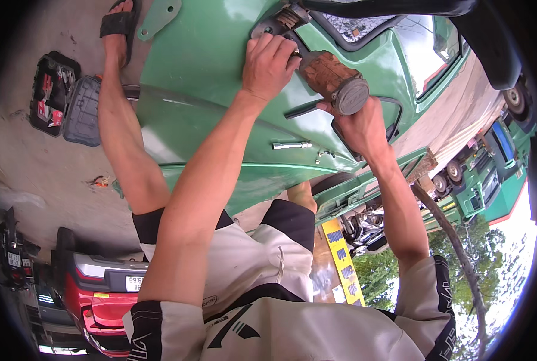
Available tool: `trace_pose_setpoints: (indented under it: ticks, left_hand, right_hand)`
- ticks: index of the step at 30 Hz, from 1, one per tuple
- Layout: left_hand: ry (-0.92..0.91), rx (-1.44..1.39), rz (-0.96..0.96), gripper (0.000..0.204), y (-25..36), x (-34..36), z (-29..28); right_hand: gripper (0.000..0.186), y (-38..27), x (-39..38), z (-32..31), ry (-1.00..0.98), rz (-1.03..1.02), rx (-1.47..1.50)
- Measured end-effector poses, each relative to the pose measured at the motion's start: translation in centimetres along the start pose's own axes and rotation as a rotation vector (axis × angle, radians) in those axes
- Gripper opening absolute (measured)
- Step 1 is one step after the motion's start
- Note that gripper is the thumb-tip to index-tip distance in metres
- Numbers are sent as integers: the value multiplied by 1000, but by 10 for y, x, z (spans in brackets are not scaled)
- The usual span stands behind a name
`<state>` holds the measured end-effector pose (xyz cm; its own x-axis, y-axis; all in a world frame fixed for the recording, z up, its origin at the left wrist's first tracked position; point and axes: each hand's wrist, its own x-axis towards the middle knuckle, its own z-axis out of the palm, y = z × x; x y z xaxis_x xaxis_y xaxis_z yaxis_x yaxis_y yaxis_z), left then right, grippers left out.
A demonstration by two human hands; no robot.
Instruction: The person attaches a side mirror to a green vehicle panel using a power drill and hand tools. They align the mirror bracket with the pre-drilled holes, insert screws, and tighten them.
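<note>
Head view: left hand [270,63] is reaching to 12 o'clock, fingers curling by a dark bracket [268,29]; can't tell what they're gripping. Right hand [366,127] at 2 is wrapping fingers closed round a brown power tool [329,73], which is sitting at 1, pointing toward 10. Metal bar [291,145] is lying on green panel [190,90].

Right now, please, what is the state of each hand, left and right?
Left hand: curled near the front end of the power tool; whether it holds anything cannot be told.
Right hand: closed, holding the power tool.
</note>
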<state>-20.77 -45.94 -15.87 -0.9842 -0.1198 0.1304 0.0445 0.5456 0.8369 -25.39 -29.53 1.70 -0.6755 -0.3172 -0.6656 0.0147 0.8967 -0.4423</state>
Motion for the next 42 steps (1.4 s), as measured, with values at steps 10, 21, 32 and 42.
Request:
trace_pose_setpoints:
  ticks: [10, 21, 32, 42]
  left_hand:
    - [-4, -26, -22, 44, 3, -1, -1]
    - [-18, -2, -8, 36, 1, 2, -2]
    - [49, -25, 43, 30, -1, 1, 3]
    - [5, -7, 7, 34, -2, -2, -5]
  right_hand:
    - [19, -11, 5, -2, -29, 84, 28]
    - [45, -5, 2, 8, -87, 213, -26]
    - [26, 0, 7, 6, -11, 134, -18]
    - [23, -11, 10, 1, -88, 195, -2]
